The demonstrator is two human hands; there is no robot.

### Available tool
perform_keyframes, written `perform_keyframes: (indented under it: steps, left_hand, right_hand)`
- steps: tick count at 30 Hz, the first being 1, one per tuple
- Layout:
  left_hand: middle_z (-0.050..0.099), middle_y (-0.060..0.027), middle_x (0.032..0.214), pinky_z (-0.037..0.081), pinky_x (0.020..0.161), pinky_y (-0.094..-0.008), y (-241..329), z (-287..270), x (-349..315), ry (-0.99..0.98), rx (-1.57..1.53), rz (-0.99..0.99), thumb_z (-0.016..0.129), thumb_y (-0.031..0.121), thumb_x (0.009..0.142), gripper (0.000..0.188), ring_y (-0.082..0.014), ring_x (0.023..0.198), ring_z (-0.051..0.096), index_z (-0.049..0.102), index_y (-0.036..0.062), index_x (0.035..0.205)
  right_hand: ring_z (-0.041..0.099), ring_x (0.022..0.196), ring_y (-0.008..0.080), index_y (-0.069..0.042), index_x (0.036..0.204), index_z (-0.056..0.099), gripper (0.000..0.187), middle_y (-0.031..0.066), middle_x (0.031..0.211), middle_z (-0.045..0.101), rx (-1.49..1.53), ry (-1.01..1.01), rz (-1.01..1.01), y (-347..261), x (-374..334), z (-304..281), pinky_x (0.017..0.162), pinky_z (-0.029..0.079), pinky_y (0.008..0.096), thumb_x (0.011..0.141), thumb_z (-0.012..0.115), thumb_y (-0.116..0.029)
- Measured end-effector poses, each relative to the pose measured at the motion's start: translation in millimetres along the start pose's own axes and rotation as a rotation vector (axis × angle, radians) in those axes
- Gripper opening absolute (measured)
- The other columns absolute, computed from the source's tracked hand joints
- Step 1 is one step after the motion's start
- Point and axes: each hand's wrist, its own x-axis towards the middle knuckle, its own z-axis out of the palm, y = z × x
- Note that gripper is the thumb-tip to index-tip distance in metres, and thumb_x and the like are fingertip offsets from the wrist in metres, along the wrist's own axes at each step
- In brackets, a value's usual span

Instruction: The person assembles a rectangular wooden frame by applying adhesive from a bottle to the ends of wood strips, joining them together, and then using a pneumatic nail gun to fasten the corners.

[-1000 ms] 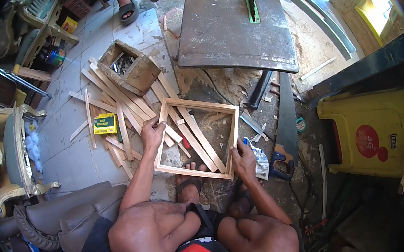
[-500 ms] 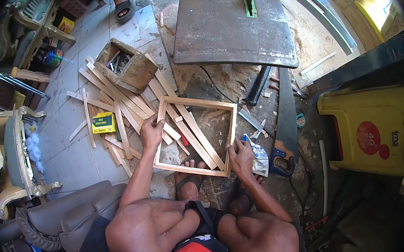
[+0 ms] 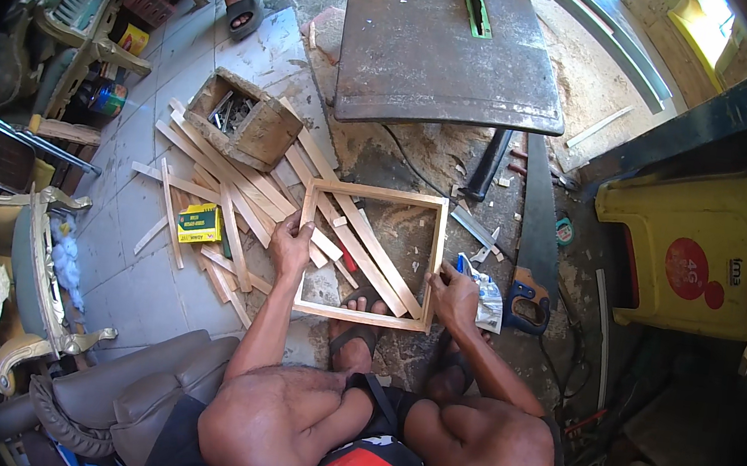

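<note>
A rectangular wooden frame [image 3: 364, 319] of pale strips is held up above my feet, between my two hands. My left hand [image 3: 290, 247] grips its left side, fingers closed round the strip. On the opposite side my right hand [image 3: 455, 298] pinches the right strip a little below its middle. Through the frame's opening show long loose wood strips [image 3: 367, 249], bare ground and part of my sandalled foot. A white crumpled plastic packet [image 3: 490, 305] lies just beyond my right hand.
A wooden box of nails [image 3: 244, 119] sits on piled strips, with a yellow-green carton [image 3: 200, 224] nearby. Ahead stands a saw table [image 3: 446, 59]. Right are a hammer [image 3: 490, 165], handsaw [image 3: 536, 241] and yellow plastic stool [image 3: 685, 252]. Another person's sandalled feet [image 3: 244, 15] are far left.
The whole surroundings have shifted slightly right and down in the picture. Both hands keep their hold on the wooden frame, which has barely moved relative to them.
</note>
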Motion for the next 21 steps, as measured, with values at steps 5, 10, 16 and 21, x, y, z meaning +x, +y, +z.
perform_keyframes:
  steps: [5, 10, 16, 21]
  left_hand:
    - [0.076, -0.0171, 0.115, 0.056, 0.093, -0.0344, -8.1, -0.5, 1.7, 0.016, -0.045, 0.026, 0.075, 0.013, 0.092, 0.045, -0.0232, 0.102, 0.074, 0.067, -0.0012, 0.133]
    - [0.077, -0.0164, 0.113, 0.055, 0.091, -0.0348, 3.4, -2.6, -3.9, 0.006, 0.074, 0.004, 0.071, 0.015, 0.095, 0.039, -0.0227, 0.099, 0.073, 0.069, 0.0013, 0.131]
    - [0.071, -0.0157, 0.115, 0.052, 0.092, -0.0347, -2.5, -9.7, 3.3, -0.072, -0.020, -0.029, 0.063, 0.017, 0.102, 0.035, -0.0213, 0.102, 0.066, 0.065, -0.0040, 0.130]
    - [0.067, -0.0102, 0.114, 0.050, 0.093, -0.0325, -3.7, -23.3, 3.0, -0.147, -0.268, -0.004, 0.063, 0.011, 0.102, 0.031, -0.0182, 0.103, 0.062, 0.063, -0.0018, 0.130]
  right_hand:
    - [0.075, 0.096, 0.0371, -0.006, 0.129, 0.070, 0.047, 0.0238, 0.106, 0.076, 0.047, -0.034, 0.090, 12.0, 0.2, 6.6, 0.085, 0.057, 0.0446, 0.092, 0.075, -0.033]
    - [0.075, 0.106, 0.0294, -0.009, 0.138, 0.066, 0.051, 0.0262, 0.116, 0.074, 0.267, -0.048, 0.105, 21.0, -3.9, 11.8, 0.091, 0.055, 0.0387, 0.095, 0.072, -0.035]
    - [0.068, 0.108, 0.0171, -0.006, 0.145, 0.059, 0.056, 0.0168, 0.125, 0.074, 0.504, -0.137, 0.294, 23.2, -6.9, 10.6, 0.095, 0.051, 0.0316, 0.099, 0.071, -0.035]
    - [0.063, 0.114, 0.0146, -0.002, 0.148, 0.056, 0.056, 0.0102, 0.134, 0.068, 0.722, -0.141, 0.246, 27.5, -10.5, 12.3, 0.101, 0.049, 0.0288, 0.099, 0.072, -0.026]
